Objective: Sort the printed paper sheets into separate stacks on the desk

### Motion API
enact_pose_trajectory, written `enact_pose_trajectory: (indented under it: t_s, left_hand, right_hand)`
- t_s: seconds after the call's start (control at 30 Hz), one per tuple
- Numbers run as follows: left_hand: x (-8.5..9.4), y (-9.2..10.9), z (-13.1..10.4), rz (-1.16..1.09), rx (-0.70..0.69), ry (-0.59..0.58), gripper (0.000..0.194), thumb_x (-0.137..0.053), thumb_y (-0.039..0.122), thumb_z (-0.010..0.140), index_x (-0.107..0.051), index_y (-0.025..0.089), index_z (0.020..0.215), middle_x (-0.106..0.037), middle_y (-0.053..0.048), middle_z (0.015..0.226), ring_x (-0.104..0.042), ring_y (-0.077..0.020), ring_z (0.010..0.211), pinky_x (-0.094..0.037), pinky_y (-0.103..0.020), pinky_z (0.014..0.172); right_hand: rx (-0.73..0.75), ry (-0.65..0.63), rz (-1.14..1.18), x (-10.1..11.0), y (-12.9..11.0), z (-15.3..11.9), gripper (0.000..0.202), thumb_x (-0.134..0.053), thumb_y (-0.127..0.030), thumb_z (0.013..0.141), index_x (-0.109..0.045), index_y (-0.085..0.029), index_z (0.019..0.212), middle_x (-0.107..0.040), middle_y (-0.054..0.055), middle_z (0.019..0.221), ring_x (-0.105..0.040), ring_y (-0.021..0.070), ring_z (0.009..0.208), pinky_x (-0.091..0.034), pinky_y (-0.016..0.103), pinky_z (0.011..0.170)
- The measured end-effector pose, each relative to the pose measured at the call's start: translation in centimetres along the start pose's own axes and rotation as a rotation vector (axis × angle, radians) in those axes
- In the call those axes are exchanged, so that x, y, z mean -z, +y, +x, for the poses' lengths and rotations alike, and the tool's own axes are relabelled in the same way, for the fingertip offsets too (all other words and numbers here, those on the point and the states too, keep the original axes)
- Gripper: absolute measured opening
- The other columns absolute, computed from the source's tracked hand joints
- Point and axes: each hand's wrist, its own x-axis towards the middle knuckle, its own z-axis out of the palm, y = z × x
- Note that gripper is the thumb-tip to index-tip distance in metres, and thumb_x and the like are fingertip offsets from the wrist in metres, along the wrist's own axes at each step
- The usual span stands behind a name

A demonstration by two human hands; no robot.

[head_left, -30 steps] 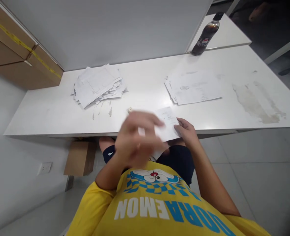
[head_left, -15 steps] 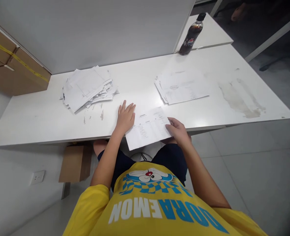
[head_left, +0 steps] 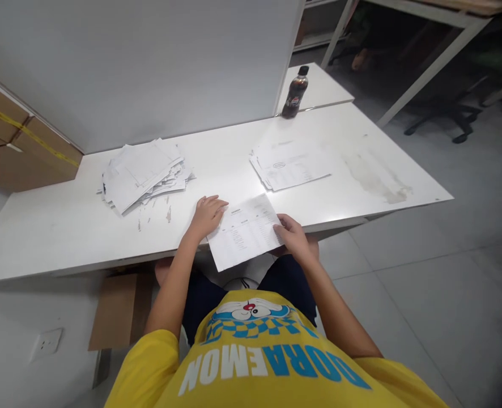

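Note:
A printed sheet of paper [head_left: 246,232] lies across the front edge of the white table, its lower corner sticking out over my lap. At its left edge rests my left hand [head_left: 207,216], open, with the fingers stretched out and the fingertips by the paper. My right hand [head_left: 292,233] grips the sheet's right edge, thumb on top and the fingers partly hidden underneath. Beyond the left hand is a messy stack of papers [head_left: 143,173]. A smaller, neater paper pile [head_left: 291,164] lies beyond the right hand.
A cola bottle [head_left: 296,92] stands upright at the table's back right, beside a grey partition [head_left: 149,68]. Cardboard boxes [head_left: 42,153] are at the far left, and another box [head_left: 115,311] sits under the white table [head_left: 81,238]. Dried stains mark the tabletop's right end.
The camera view has shifted, so the table and bottle appear lower and the bottle further left. My left fingers are less spread; my right hand keeps its grip on the sheet.

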Motion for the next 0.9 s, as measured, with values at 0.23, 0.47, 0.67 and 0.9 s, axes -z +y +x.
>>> enact_pose_trajectory:
  t_s: [0.23, 0.47, 0.67, 0.9]
  left_hand:
    - [0.0, -0.7, -0.9, -0.141, -0.060, 0.280, 0.035, -0.037, 0.039, 0.100, -0.066, 0.023, 0.109, -0.071, -0.005, 0.114, -0.050, -0.0226, 0.131, -0.033, -0.049, 0.118]
    - [-1.4, -0.4, -4.9, -0.100, 0.067, 0.491, 0.041, -0.036, 0.042, 0.100, -0.055, 0.021, 0.130, -0.059, -0.012, 0.135, -0.041, -0.0266, 0.140, -0.037, -0.049, 0.115]
    - [-2.4, 0.4, -5.1, -0.030, 0.041, 0.201, 0.071, -0.057, 0.044, 0.092, -0.026, 0.023, 0.153, -0.032, -0.013, 0.158, -0.012, -0.0320, 0.151, -0.028, -0.053, 0.119]
    - [0.5, -4.3, -4.1, -0.104, 0.227, 0.336, 0.058, -0.048, 0.039, 0.096, -0.033, 0.022, 0.149, -0.036, -0.014, 0.156, -0.029, -0.0269, 0.147, -0.035, -0.046, 0.116]
  right_hand:
    - [0.075, 0.157, 0.008, 3.0, 0.7, -0.2, 0.029, -0.059, -0.040, 0.073, -0.063, -0.022, 0.095, -0.068, 0.003, 0.089, -0.060, 0.0217, 0.081, -0.048, 0.033, 0.070]
    - [0.143, 0.366, 0.070, 6.4, 0.8, 1.7, 0.031, -0.061, -0.038, 0.071, -0.063, -0.020, 0.096, -0.067, 0.002, 0.088, -0.058, 0.0191, 0.078, -0.046, 0.032, 0.072]
    - [0.214, 0.456, -0.303, 11.2, -2.0, 11.9, 0.030, -0.047, -0.027, 0.077, -0.063, -0.016, 0.101, -0.066, 0.005, 0.089, -0.053, 0.0170, 0.074, -0.044, 0.032, 0.072]
    - [0.303, 0.463, -0.567, 10.0, -2.8, 17.0, 0.061, -0.057, -0.026, 0.082, -0.045, -0.007, 0.139, -0.030, 0.028, 0.153, -0.029, 0.0373, 0.135, -0.015, 0.058, 0.110]
